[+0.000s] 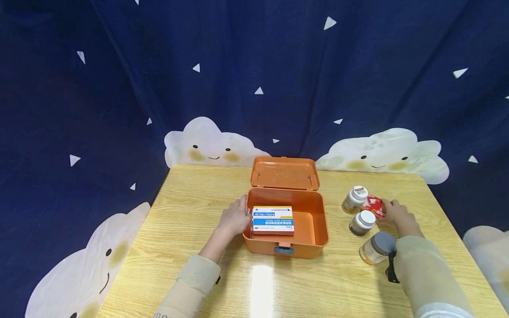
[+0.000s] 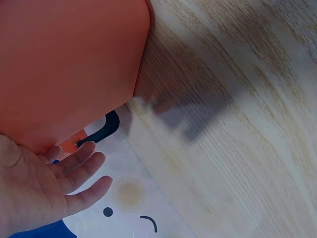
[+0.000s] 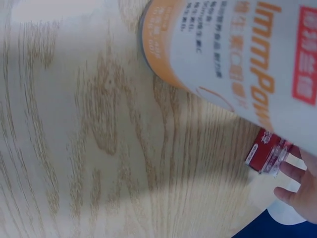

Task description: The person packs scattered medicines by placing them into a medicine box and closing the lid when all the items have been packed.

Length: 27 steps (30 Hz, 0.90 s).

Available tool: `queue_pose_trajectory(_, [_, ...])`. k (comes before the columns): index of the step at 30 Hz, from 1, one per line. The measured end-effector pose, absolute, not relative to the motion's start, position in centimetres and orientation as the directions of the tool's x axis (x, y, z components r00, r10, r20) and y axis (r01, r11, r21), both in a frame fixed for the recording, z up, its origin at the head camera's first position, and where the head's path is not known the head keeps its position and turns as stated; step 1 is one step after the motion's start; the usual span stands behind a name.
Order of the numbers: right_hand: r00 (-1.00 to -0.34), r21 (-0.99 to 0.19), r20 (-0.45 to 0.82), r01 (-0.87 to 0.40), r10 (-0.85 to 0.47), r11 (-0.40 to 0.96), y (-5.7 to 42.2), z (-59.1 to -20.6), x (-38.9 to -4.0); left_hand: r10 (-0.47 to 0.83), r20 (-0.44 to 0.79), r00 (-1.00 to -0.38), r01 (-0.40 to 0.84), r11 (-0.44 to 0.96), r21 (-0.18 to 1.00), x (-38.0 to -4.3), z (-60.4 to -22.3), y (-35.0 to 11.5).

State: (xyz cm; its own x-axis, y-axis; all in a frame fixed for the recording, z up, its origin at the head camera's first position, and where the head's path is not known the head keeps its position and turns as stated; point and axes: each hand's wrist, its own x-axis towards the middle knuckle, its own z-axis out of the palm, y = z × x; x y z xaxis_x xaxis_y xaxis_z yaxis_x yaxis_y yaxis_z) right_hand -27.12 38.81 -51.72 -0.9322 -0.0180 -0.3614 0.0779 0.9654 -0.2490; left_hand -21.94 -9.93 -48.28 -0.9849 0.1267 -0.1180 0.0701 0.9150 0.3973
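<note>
An orange lidded storage box (image 1: 284,251) stands open, and white-and-blue medicine boxes (image 1: 273,221) lie in its left part. My left hand (image 1: 236,216) holds the storage box at its left rim; in the left wrist view the other fingers (image 2: 81,161) spread loosely beside the outer wall, with the thumb hidden. Over on the right, my right hand (image 1: 399,218) grips the end of a small red box (image 1: 374,206) lying behind the bottles. The right wrist view shows fingertips against that red box (image 3: 267,151), its far part hidden by a large bottle (image 3: 218,59).
Two white-capped bottles (image 1: 355,199) (image 1: 362,222) stand close to the red box. Nearer is a large grey-lidded bottle (image 1: 377,248), beside the right forearm. The wooden table (image 1: 191,190) meets a blue curtain (image 1: 238,53) at its back edge.
</note>
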Motion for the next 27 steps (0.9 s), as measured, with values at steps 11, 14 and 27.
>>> queue_pose_trajectory(11, [-0.945,-0.265,-0.328,0.106,0.013,0.958,38.4,-51.6,-26.0,0.131,-0.112,-0.985,0.076,0.913,0.4,-21.9,-48.2,-9.9])
queue_pose_trajectory(14, [-0.94,-0.294,-0.34,0.137,0.03,0.946,38.5,-51.7,-25.9,0.134,-0.106,-0.985,0.081,0.915,0.396,-21.9,-48.3,-9.9])
queue_pose_trajectory(27, [-0.93,-0.326,-0.363,0.189,0.062,0.926,39.2,-52.6,-25.9,0.122,-0.109,-0.987,0.077,0.935,0.346,-21.8,-48.2,-9.9])
